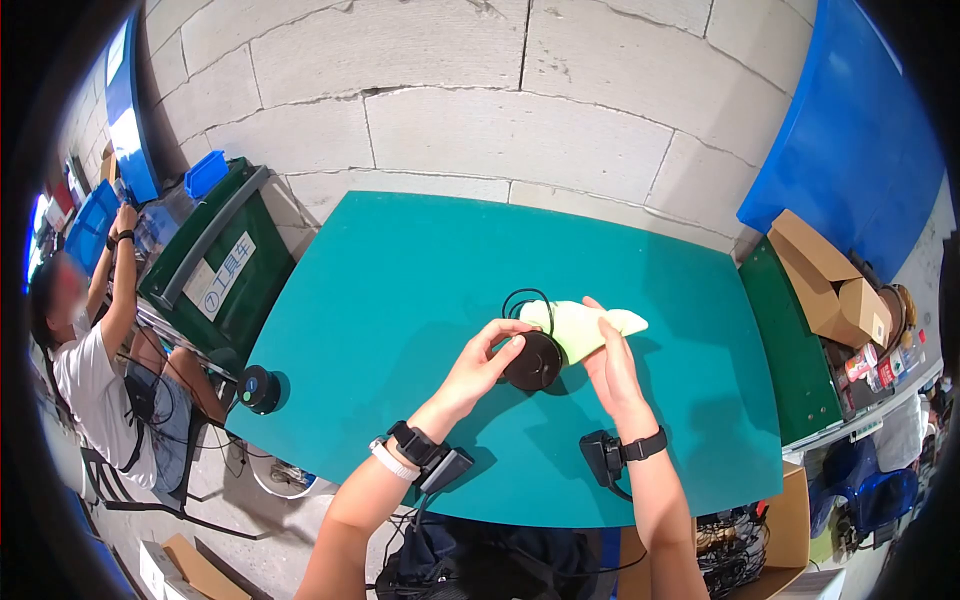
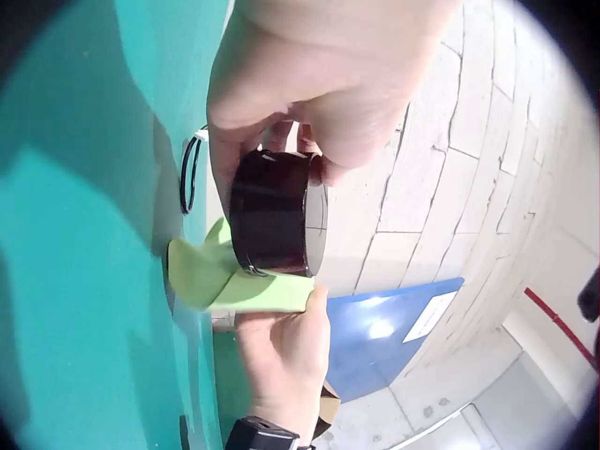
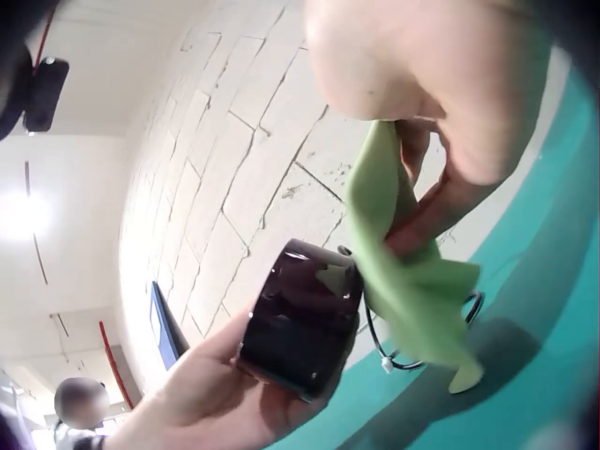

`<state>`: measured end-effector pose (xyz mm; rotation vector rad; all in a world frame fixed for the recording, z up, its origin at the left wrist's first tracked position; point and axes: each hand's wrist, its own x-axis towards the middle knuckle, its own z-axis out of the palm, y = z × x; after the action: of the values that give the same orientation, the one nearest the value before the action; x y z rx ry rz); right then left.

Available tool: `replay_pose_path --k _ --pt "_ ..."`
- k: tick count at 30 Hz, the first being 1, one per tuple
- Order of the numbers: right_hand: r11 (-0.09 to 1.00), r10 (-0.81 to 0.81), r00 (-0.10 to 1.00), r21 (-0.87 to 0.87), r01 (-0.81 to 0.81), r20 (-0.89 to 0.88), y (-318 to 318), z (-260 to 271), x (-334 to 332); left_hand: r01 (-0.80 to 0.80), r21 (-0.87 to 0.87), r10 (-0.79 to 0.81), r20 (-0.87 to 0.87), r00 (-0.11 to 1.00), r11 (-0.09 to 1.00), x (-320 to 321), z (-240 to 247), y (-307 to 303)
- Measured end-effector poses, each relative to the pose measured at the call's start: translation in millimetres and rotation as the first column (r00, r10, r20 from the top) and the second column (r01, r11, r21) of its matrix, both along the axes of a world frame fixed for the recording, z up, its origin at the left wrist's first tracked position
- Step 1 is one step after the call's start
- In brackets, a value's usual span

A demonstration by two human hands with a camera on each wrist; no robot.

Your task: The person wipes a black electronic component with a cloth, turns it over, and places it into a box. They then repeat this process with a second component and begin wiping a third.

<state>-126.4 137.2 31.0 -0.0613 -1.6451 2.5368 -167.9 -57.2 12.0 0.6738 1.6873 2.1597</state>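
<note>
In the head view my left hand (image 1: 474,368) grips a round, glossy black device (image 1: 533,362), shaped like a short cylinder, over the table. Its side shows in the left wrist view as a dark curved wall (image 2: 272,211), with my thumb and fingers around one end. A pale yellow-green cloth (image 1: 575,328) hangs from my right hand (image 1: 614,372), pinched between thumb and fingers. The cloth lies against the device's side in the left wrist view. A thin black cable (image 1: 524,293) loops out behind the device, partly covered by the cloth.
Under both hands is a green tabletop (image 1: 400,260). A black round object (image 1: 259,389) stands at its left edge. To the right are cardboard boxes (image 1: 815,275) on a cluttered shelf. A seated person (image 1: 105,370) is at the far left, beside a green tool cart (image 1: 215,265).
</note>
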Motion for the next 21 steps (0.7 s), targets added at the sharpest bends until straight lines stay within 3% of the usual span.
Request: replay_pose_path --k 5,11,13,16,18,21 --pt "0.996 0.086 0.996 0.008 -0.086 -0.020 0 -4 2 -0.015 -0.008 0.015 0.018 1.000 1.000 1 4 -2" --pt "0.963 0.065 0.998 0.262 -0.068 0.018 2 -6 2 -0.014 -0.011 0.015 0.048 0.999 1.000 5 11 -3" --pt "0.921 0.111 0.992 0.382 -0.080 -0.059 -4 -5 3 -0.006 -0.006 0.006 0.054 0.999 1.000 4 9 -2" --pt "0.904 0.099 0.995 0.420 -0.083 -0.017 -5 -6 1 0.040 -0.027 -0.037 0.075 0.997 0.999 3 5 -3" --pt "0.890 0.081 0.997 0.449 -0.075 0.005 -4 -8 0 0.072 -0.086 -0.074 -0.029 0.997 0.994 3 5 -2" --pt "0.932 0.008 0.997 0.361 0.018 -0.072 -4 -11 -2 0.180 -0.127 -0.179 0.022 0.984 0.975 8 12 -2"
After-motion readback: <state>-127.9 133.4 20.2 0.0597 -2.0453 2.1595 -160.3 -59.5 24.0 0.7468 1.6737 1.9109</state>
